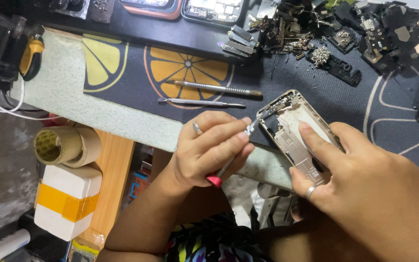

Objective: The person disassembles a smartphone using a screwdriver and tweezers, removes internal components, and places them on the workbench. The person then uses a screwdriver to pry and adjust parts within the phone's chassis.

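Left hand (209, 150) fingers pinch a red-tipped screwdriver (233, 155), angled into the open phone frame (292, 131). Right hand (360, 179) fingers, spread, press the frame down. Two metal tools (209, 94) lie just beyond.

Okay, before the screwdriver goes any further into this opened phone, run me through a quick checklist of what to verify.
1. Left hand grips the red-tipped screwdriver: ok.
2. Right hand pins the phone frame to the mat: ok.
3. Tip seated on a screw: cannot tell.
4. Frame fully on the bench: not ok, its near end overhangs the edge.
5. Spare tools within reach: ok.
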